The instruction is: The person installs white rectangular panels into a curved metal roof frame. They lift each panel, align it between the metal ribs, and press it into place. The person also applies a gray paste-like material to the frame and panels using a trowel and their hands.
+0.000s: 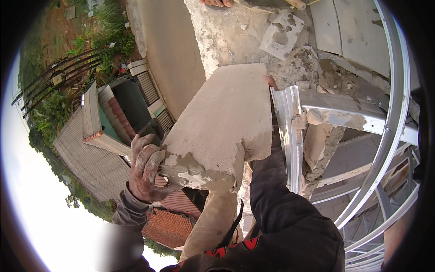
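A pale grey lightweight concrete block (217, 113), long and with a notch cut into its near right corner, is held up in front of me. Wet mortar (190, 168) clings to its near end. My left hand (147, 170), dusty and smeared, grips the near left corner with fingers on top and thumb at the end face. At the far right edge a bit of my right hand (271, 82) shows, closed on the block; the rest is hidden by the block and the metal profile. My right forearm passes beneath the block's right side.
Close on the right are a silver metal profile (287, 131), a metal beam (349, 115) and a curved metal rail (396, 90). Farther off lies a mortar-smeared block piece (282, 35) on a rough wall top (226, 45). Someone's digits (217, 2) show at the top edge. Roofs (97, 154) lie far below, left.
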Demonstrator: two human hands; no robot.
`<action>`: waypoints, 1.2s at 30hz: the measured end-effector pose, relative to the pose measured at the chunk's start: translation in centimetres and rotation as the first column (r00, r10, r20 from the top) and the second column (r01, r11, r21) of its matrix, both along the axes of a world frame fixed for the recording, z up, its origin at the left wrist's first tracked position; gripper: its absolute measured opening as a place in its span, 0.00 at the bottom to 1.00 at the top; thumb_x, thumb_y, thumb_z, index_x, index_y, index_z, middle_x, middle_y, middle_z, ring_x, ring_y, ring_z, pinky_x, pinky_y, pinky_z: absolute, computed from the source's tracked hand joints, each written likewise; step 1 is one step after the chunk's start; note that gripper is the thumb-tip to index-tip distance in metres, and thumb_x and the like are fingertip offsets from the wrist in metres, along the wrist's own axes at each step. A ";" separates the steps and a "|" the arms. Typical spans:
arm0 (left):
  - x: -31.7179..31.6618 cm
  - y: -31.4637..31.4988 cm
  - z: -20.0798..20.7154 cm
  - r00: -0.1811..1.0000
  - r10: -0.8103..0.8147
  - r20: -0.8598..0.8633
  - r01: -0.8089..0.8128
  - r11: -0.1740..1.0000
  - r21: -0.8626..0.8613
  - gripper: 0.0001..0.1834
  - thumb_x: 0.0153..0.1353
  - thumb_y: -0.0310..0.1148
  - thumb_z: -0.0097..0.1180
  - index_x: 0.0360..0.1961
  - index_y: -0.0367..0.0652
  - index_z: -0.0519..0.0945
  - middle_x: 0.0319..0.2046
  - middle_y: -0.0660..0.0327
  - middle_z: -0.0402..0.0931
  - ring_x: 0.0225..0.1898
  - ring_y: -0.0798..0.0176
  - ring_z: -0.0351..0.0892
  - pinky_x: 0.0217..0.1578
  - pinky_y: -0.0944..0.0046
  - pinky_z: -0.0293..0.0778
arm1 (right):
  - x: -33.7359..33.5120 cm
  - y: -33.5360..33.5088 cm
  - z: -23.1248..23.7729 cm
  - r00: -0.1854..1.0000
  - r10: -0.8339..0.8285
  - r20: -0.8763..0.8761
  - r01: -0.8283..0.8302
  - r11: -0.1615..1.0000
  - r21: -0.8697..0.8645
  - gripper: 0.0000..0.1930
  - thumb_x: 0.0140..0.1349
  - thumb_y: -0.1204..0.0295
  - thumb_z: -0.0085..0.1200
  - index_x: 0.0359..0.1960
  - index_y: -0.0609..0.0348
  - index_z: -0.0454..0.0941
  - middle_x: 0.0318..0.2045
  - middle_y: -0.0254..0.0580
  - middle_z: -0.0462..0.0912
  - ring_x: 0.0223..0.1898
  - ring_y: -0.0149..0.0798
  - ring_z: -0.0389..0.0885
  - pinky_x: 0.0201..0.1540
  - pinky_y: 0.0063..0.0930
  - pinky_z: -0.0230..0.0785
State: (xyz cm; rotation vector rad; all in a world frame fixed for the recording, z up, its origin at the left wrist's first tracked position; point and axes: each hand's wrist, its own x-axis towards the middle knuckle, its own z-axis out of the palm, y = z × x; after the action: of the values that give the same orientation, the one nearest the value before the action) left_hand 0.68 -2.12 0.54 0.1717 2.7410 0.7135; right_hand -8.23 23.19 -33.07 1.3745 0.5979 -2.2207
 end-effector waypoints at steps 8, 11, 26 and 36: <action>-0.5 -6.2 -14.2 0.414 0.510 0.754 -0.881 0.434 0.190 0.38 0.63 0.61 0.38 0.61 0.38 0.61 0.58 0.52 0.62 0.60 0.57 0.62 0.58 0.53 0.63 | -0.9 1.1 -1.1 0.996 0.047 -0.077 -0.048 0.999 -0.009 0.28 0.61 0.55 0.47 0.59 0.58 0.60 0.51 0.46 0.70 0.49 0.47 0.73 0.50 0.42 0.71; -2.8 -4.9 -20.7 0.542 0.353 0.763 -0.778 0.553 0.297 0.37 0.62 0.59 0.43 0.59 0.36 0.64 0.51 0.51 0.70 0.51 0.61 0.73 0.51 0.58 0.71 | -0.2 1.6 -1.6 0.992 0.072 -0.105 -0.075 0.997 -0.020 0.28 0.61 0.55 0.47 0.58 0.59 0.61 0.50 0.46 0.72 0.48 0.46 0.74 0.49 0.41 0.72; -6.6 -4.1 -8.1 -0.037 0.083 0.996 -0.749 0.657 -0.083 0.31 0.55 0.43 0.60 0.55 0.34 0.70 0.43 0.49 0.78 0.39 0.58 0.82 0.41 0.59 0.78 | 13.4 -2.4 6.6 0.990 -0.092 -0.111 0.027 0.874 -0.486 0.28 0.57 0.61 0.52 0.57 0.59 0.63 0.48 0.46 0.74 0.48 0.46 0.76 0.49 0.44 0.74; -5.1 0.5 13.9 0.376 0.200 0.905 -0.604 0.793 0.076 0.46 0.43 0.45 0.68 0.61 0.35 0.61 0.50 0.52 0.71 0.50 0.58 0.71 0.50 0.57 0.68 | 16.7 -6.6 22.9 0.991 -0.118 -0.070 0.047 0.776 -0.629 0.30 0.57 0.57 0.54 0.57 0.62 0.62 0.50 0.46 0.73 0.49 0.46 0.76 0.52 0.42 0.71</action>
State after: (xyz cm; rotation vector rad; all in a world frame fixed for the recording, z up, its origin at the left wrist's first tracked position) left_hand -4.42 -1.60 14.48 -0.6797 1.5727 1.1026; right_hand 8.46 16.61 -10.19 0.9412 -0.1909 -2.2644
